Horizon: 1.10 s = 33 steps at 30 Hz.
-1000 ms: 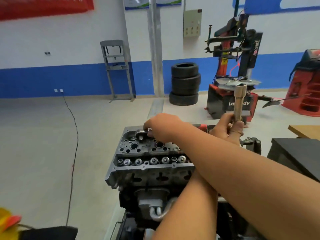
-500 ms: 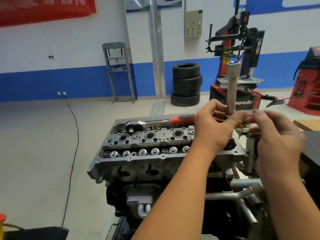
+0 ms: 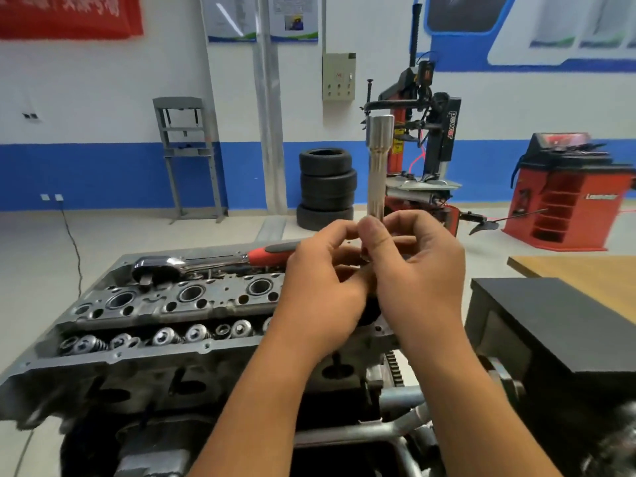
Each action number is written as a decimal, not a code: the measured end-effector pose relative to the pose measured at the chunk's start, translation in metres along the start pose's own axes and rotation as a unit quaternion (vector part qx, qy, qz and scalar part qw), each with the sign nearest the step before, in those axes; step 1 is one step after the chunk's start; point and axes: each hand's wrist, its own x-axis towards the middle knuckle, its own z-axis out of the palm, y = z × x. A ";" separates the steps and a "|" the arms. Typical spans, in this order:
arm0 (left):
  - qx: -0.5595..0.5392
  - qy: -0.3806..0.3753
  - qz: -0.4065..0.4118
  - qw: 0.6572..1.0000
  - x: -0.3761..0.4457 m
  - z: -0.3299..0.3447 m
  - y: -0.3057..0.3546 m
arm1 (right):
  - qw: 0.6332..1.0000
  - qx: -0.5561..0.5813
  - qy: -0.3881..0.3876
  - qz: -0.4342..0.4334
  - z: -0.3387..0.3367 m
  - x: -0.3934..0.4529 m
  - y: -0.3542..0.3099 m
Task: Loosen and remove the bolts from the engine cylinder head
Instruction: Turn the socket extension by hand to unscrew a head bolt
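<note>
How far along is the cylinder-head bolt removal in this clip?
Done: nothing visibly; no removed bolts in view. In hand: both the left hand and right hand hold a long silver socket extension upright, while the red-handled ratchet wrench lies on the grey metal cylinder head. Left: apparently the loosening itself.

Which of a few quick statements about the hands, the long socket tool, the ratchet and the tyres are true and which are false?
1. Both hands hold the long silver socket extension upright. True: the left hand and right hand grip its lower end.
2. The red-handled chrome ratchet wrench is in the right hand. False: it lies on the grey metal engine cylinder head.
3. The stack of black tyres stands by the blue-and-white wall. True.
4. The ratchet is attached to the extension. False: they are apart.
</note>
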 end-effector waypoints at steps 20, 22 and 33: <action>0.076 -0.016 0.035 0.996 0.004 -0.014 -0.009 | 0.999 0.017 -0.034 0.002 0.009 0.000 0.001; 0.065 -0.018 0.024 0.997 0.006 -0.013 -0.009 | 0.999 0.010 -0.037 -0.005 0.009 0.001 0.001; 0.055 -0.067 0.033 0.996 0.012 -0.014 -0.007 | 0.985 0.165 -0.018 0.042 0.011 0.000 -0.003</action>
